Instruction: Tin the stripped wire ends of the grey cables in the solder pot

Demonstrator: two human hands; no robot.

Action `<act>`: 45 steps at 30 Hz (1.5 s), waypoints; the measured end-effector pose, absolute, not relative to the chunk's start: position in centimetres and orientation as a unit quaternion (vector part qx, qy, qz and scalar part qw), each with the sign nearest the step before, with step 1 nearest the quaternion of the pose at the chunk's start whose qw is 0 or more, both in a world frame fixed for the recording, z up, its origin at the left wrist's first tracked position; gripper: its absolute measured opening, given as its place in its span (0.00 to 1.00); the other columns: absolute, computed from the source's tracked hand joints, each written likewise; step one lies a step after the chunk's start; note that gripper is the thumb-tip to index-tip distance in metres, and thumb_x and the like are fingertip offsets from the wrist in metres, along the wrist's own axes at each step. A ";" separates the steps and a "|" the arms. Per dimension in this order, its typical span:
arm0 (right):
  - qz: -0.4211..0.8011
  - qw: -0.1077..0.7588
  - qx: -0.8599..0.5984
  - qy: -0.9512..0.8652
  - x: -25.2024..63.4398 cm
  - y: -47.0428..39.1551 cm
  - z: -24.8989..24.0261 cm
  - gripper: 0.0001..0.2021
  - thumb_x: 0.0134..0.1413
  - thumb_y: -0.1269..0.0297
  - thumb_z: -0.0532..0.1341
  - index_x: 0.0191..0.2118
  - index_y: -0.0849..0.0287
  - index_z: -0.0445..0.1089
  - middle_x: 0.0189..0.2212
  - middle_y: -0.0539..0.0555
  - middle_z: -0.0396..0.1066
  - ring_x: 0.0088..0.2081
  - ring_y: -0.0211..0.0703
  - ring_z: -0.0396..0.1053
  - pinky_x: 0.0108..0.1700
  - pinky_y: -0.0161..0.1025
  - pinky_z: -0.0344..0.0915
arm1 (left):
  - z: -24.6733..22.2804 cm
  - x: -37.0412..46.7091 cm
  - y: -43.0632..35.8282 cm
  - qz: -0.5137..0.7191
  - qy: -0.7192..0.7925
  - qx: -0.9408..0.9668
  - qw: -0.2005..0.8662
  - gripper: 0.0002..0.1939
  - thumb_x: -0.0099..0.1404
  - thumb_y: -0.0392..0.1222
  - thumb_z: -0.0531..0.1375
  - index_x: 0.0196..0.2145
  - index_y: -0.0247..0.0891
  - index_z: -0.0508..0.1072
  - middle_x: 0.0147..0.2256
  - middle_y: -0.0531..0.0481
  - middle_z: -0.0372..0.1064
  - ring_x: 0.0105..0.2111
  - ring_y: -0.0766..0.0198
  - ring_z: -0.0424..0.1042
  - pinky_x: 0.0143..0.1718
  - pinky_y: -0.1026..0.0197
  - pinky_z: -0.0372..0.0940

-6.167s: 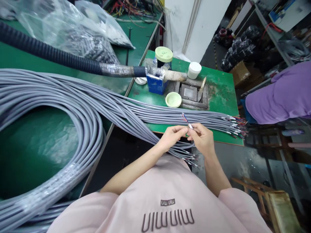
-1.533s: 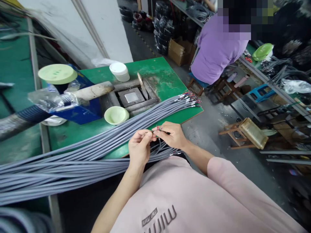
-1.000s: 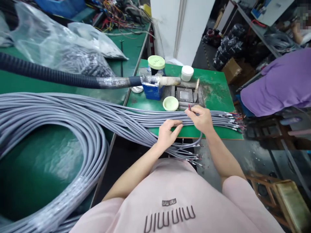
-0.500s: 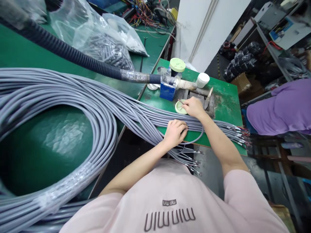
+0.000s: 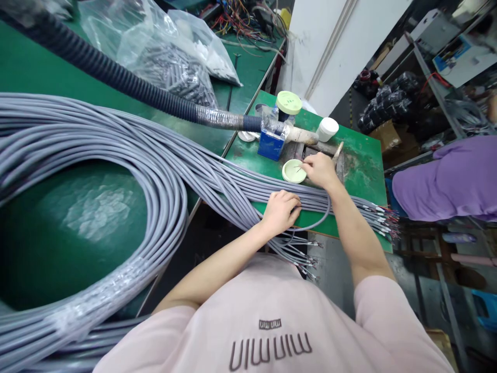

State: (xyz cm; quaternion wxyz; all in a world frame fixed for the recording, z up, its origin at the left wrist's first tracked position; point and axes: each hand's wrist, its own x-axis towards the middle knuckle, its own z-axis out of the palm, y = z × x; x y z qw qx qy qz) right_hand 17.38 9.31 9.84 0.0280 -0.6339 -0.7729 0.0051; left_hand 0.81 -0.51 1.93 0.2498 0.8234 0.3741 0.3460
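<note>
My right hand (image 5: 319,170) pinches the end of a grey cable, and its thin wires point over a shallow pale-green dish (image 5: 289,175). From that hand the cable (image 5: 325,211) curves down in a loop toward my left hand (image 5: 280,210). My left hand lies on the thick bundle of grey cables (image 5: 248,187), fingers bent together around cable; its fingertips are partly hidden. The bundle's stripped ends (image 5: 384,220), with white labels and coloured wires, lie at the bench's right end.
A ribbed hose (image 5: 147,93) crosses above the bench, its nozzle resting by a blue box (image 5: 271,144). Behind stand a lidded jar (image 5: 289,103) and a white cup (image 5: 327,128). A large cable coil (image 5: 163,181) lies left. A person in purple (image 5: 446,181) is at right.
My right hand has moved slightly right and down, drawing the wire ends toward the dish's right side. My left hand stays on the bundle. The view has shifted slightly.
</note>
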 end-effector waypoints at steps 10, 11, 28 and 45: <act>-0.034 0.045 -0.774 -0.631 25.4 11.7 8.5 0.14 0.54 0.57 0.58 0.28 0.60 0.77 0.27 0.56 0.75 0.32 0.45 0.69 0.33 0.38 0.56 | 0.9 0.8 -0.5 0.378 0.359 0.823 0.226 0.09 0.69 0.41 0.54 0.38 0.40 0.75 0.43 0.48 0.76 0.40 0.60 0.68 0.43 0.52 0.54; -0.031 0.039 -0.777 -0.627 25.6 12.0 8.1 0.14 0.53 0.58 0.58 0.29 0.60 0.78 0.28 0.56 0.76 0.33 0.46 0.70 0.34 0.38 0.57 | 0.7 0.8 -0.6 0.381 0.357 0.824 0.221 0.09 0.69 0.41 0.54 0.39 0.40 0.74 0.43 0.48 0.76 0.40 0.60 0.68 0.44 0.52 0.53; -0.011 0.000 -0.790 -0.613 25.6 13.6 5.8 0.15 0.54 0.58 0.58 0.35 0.60 0.79 0.36 0.61 0.77 0.39 0.50 0.72 0.41 0.41 0.63 | 0.5 0.3 -0.6 0.380 0.347 0.823 0.241 0.09 0.68 0.41 0.54 0.39 0.41 0.75 0.43 0.48 0.76 0.41 0.60 0.69 0.45 0.52 0.54; -0.008 -0.016 -0.787 -0.616 25.8 13.9 5.2 0.15 0.54 0.57 0.57 0.38 0.59 0.79 0.39 0.63 0.78 0.42 0.53 0.73 0.43 0.43 0.65 | 0.4 0.4 -0.6 0.388 0.345 0.825 0.224 0.08 0.68 0.41 0.55 0.38 0.40 0.74 0.43 0.48 0.77 0.41 0.60 0.69 0.45 0.53 0.54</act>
